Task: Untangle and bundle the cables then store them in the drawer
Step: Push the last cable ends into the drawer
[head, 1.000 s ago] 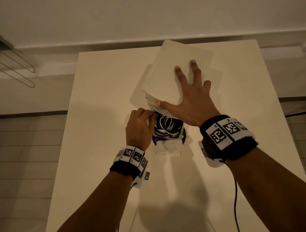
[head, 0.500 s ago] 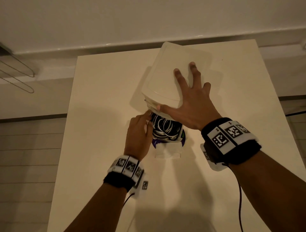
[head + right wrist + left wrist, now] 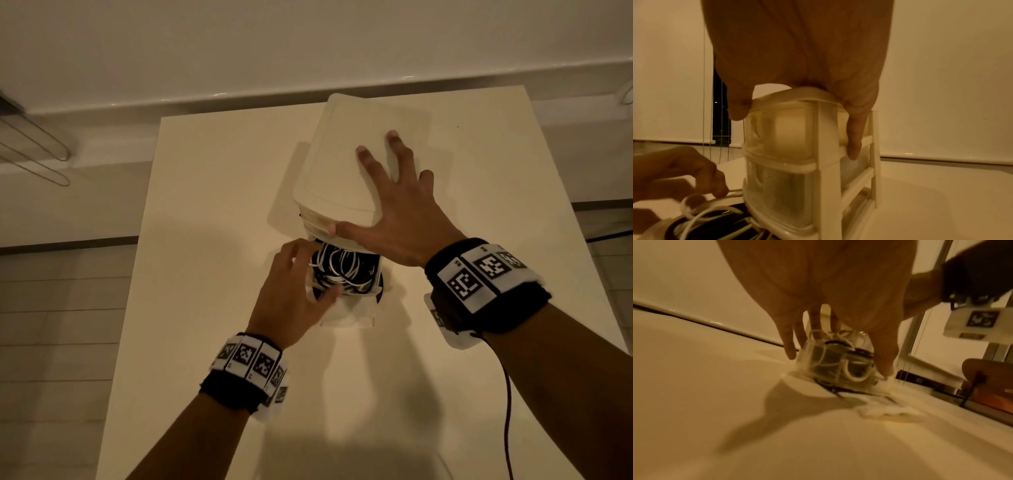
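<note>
Right hand [image 3: 404,219]: spread flat on the cream plastic drawer unit [image 3: 346,164].
Left hand [image 3: 294,294]: fingers curled, gripping the clear pulled-out drawer [image 3: 375,291] of black and white cables [image 3: 342,270].

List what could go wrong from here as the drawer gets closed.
1. Cable loops stand above the drawer rim; pushed in, they could snag under the drawer unit.
2. Left hand fingers sit at the drawer's edge and could get pinched.
3. Right hand only presses on top; the unit might slide.

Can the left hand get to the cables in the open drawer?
Probably yes. The drawer is pulled out from under the drawer unit, so the cables lie open from above, and the left hand is already at its near edge, fingers touching them.
</note>
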A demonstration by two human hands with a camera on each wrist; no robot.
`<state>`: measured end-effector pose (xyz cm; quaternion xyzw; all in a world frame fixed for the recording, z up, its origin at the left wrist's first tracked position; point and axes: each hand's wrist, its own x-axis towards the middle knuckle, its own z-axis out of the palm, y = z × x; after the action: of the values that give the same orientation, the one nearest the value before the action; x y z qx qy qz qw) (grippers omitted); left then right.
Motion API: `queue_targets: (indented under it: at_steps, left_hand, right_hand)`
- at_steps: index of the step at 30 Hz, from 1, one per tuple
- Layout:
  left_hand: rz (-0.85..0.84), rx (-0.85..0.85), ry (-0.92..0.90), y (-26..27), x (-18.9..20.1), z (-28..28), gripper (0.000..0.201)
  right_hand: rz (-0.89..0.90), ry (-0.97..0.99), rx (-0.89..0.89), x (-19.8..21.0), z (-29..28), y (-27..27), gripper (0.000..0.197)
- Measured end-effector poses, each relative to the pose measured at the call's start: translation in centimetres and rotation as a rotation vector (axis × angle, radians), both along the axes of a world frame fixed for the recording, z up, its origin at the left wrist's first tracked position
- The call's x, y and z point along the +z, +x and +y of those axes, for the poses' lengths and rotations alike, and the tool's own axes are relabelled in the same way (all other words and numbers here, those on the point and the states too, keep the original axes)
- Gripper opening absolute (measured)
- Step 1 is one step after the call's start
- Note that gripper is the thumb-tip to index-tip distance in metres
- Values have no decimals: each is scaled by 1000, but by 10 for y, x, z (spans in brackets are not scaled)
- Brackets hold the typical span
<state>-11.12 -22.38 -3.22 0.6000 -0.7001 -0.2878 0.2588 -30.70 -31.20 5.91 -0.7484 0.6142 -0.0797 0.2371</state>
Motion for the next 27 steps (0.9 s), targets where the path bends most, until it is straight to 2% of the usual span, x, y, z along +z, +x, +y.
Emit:
queue_targets:
  at_steps: [2,6,10,15,20,24,27]
  left_hand:
    - [-59,-68,35,5,1,3,78]
    - [-53,18,29,16,-1,-11,76]
    - [115,108,73,20,-5,-14,78]
    - [146,138,73,13,-6,-5,63]
    - [309,259,134,3,-4,4,73]
    - [215,208,120,5,-1,8,69]
    - [261,239,117,6,-2,8,68]
  right_hand:
    - [-10,16,23,1,0,-2,113]
    - [-8,32,66,3,0,-7,112]
    - [-3,35,76,5,1,-6,112]
    - [4,13,62,2,2,-1,113]
    - [2,3,54,1,3,-2,113]
    - [3,-14,53,-1,2,0,113]
    - [1,-16,46,-2,3,0,113]
